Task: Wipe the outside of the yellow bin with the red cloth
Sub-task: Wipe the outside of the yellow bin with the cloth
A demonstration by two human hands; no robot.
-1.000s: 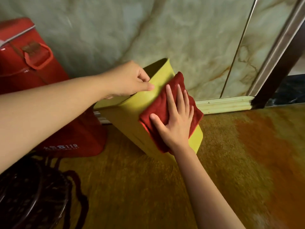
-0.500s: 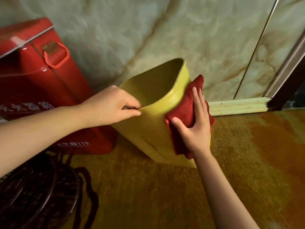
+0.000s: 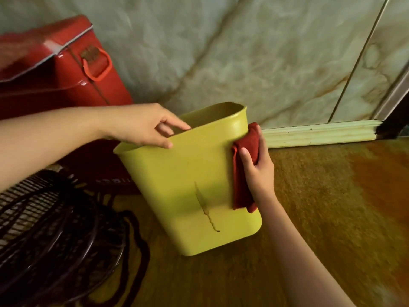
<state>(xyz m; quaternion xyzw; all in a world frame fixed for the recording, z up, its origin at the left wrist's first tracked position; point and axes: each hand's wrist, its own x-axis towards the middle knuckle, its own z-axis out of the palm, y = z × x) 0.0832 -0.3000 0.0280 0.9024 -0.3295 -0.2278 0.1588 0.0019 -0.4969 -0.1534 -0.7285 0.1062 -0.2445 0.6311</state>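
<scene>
yellow bin [image 3: 188,196] is standing tilted on the brown floor [image 3: 321,218], near the middle of the view, with its open mouth leaning toward 12 o'clock and the marble wall [image 3: 243,52]. left hand [image 3: 143,127] is coming in from 9 o'clock and is gripping the near rim of the bin, thumb lying on the outside face and the fingers curling over the edge to the inside. right hand [image 3: 257,169] is reaching up from 5 o'clock and is pressing the red cloth [image 3: 245,165] against the right side wall of the bin; its fingers are wrapping around the cloth and its thumb is lying on top of it. a long scratch mark [image 3: 205,207] is showing on the front face of the bin. a red box [image 3: 55,69] is standing at 10 o'clock, behind the left arm. a dark wire fan guard [image 3: 44,235] is lying at 8 o'clock on the floor.
</scene>
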